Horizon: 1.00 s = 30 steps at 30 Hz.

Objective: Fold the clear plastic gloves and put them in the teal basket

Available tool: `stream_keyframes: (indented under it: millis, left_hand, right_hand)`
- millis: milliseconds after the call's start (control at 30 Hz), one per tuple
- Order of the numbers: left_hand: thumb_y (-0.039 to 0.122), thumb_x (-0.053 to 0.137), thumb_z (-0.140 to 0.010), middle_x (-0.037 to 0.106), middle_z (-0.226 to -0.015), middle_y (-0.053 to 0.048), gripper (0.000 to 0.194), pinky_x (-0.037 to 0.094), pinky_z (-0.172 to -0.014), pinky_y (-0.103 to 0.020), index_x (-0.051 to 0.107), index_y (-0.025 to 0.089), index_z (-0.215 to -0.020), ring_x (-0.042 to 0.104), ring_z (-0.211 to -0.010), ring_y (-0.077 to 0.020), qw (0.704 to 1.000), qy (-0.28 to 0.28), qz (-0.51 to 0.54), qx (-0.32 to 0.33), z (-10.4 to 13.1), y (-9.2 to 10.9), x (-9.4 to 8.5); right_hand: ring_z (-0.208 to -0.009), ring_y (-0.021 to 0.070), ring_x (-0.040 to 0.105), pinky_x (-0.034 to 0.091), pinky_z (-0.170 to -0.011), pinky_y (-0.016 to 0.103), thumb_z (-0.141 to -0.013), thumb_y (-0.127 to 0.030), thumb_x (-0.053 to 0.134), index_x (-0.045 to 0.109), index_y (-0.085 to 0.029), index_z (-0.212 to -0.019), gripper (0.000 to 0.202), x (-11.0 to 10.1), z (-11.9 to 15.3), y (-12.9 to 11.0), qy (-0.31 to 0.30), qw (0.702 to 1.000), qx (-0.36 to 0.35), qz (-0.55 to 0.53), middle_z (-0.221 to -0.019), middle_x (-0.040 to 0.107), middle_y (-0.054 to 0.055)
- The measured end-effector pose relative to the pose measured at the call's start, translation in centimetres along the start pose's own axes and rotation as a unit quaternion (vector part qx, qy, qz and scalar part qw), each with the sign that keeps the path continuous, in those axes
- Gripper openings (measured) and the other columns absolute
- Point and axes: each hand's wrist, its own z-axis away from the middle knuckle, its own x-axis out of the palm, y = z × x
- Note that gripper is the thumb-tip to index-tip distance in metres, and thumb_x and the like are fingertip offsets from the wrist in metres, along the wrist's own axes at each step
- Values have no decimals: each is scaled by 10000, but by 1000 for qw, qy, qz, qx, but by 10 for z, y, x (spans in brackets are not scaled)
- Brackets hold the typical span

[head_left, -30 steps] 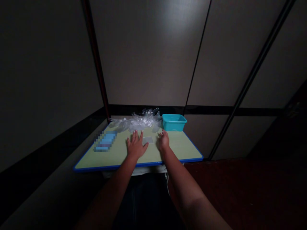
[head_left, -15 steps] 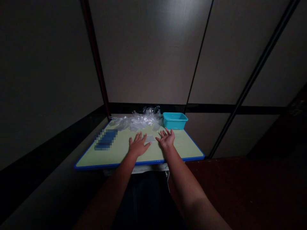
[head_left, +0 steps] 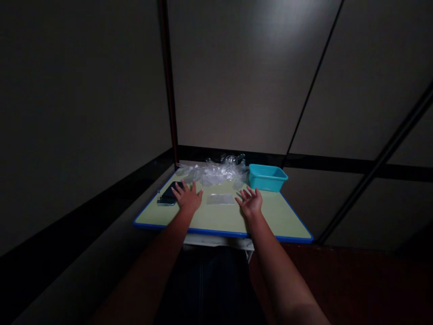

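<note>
Five fingers fanned wide on the left hand, palm down. Just left of and partly beneath those fingertips in view, a dark phone-like slab, blocked out by pixels along its left side; cannot tell about contact with the fingers. Parted, slightly bent fingers on the right hand, palm turned up, tips pointing forward and leftward. Between both sets of fingers, right of the left thumb and just left of the right fingertips, a flat translucent packet, lying on a pale green table with a blue edge. Beyond the fingers of both hands, a crumpled heap of clear plastic. Just past the right fingertips, beside that heap, a teal basket.
</note>
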Motion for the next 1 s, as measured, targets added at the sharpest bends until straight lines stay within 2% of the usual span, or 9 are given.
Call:
stream_keyframes:
  millis: [133,233,333,400,467,567,633,867,1000]
  left_hand:
    - [564,252,-868,167,-1501,-160,657,-16,-1038,-603,222,239,-1438,231,-1319,-413,1000,4,-3,-9,-10,-7,-6]
    - [544,264,-878,80,-1523,-124,639,-14,-1039,-608,167,269,-1446,50,-1376,-356,994,70,10,78,-4,13,-16]
    - [563,237,-880,47,-1529,-99,635,21,-1046,-603,139,296,-1447,14,-1390,-296,984,40,55,166,6,39,-21]
    - [583,211,-877,26,-1531,-90,641,74,-1051,-590,139,298,-1446,18,-1394,-270,976,-4,83,204,15,51,-18]
    - [599,231,-866,17,-1531,-81,659,60,-1055,-585,195,274,-1439,-7,-1394,-267,970,-27,83,226,22,56,-12]
    - [613,241,-854,66,-1524,-96,694,24,-1056,-590,260,216,-1424,-35,-1394,-262,971,-52,71,224,28,54,0]
    - [634,238,-842,71,-1523,-92,734,15,-1063,-580,242,194,-1430,-34,-1393,-263,967,-54,69,238,30,52,5]
    - [620,105,-859,138,-1509,-84,751,27,-1071,-577,224,149,-1432,72,-1394,-233,949,-116,72,285,31,56,9]
    - [557,54,-883,197,-1493,-97,708,35,-1061,-601,268,143,-1416,142,-1384,-224,946,-163,63,274,29,59,7]
  right_hand:
    - [-856,174,572,490,-666,360,-812,-495,377,560,-251,-897,317,3,2,0,-11,1000,-3,14,-896,562,17]
    - [-843,166,574,484,-645,325,-806,-469,397,556,-244,-899,292,7,0,4,-1,998,-27,51,-899,569,12]
    - [-840,147,572,459,-651,276,-766,-351,480,540,-240,-902,185,9,-3,10,46,981,-101,161,-913,577,1]
    - [-873,157,559,448,-710,287,-753,-290,491,541,-225,-907,174,8,-4,12,88,937,-174,289,-941,586,22]
    - [-941,196,531,421,-807,333,-762,-267,484,567,-192,-892,171,7,-2,12,126,845,-238,462,-984,591,73]
    - [-1038,294,481,376,-852,411,-789,-300,487,629,-153,-828,208,8,5,12,136,679,-222,686,-1018,586,156]
    - [-1056,322,465,360,-851,436,-800,-312,488,653,-133,-843,247,12,8,14,129,619,-200,748,-1042,577,183]
    - [-1107,319,415,324,-876,441,-814,-372,513,655,-96,-972,348,25,5,29,98,564,-182,799,-1105,553,201]
    - [-1113,318,404,322,-875,441,-787,-424,552,659,-108,-973,382,32,0,35,107,558,-166,806,-1135,544,195]
